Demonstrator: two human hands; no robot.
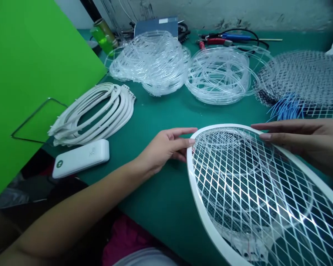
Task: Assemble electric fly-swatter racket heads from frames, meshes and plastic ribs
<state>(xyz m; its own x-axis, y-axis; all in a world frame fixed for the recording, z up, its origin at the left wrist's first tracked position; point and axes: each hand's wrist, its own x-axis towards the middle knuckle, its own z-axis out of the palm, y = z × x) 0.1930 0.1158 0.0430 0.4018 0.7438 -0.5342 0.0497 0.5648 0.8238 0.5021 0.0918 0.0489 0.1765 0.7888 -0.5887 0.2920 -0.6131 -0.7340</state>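
Note:
A white oval electric mosquito swatter head [193,181] with a diamond-patterned metal mesh lies tilted at the front right. My left hand [166,147] pinches its rim at the upper left, thumb on top and fingers behind. On the upper right of the rim, my right hand [308,138] grips between thumb and fingers; part of that hand runs out of view. Clear plastic rings and a pale inner part with thin wires show through the mesh.
White plastic frames [122,111] are stacked at left, beside a white power bank [81,158]. Clear plastic rings [152,62] and more rings [219,77] are piled behind. Metal meshes [308,75] with blue wires [287,107] lie at right. Pliers [218,41] rest by the wall.

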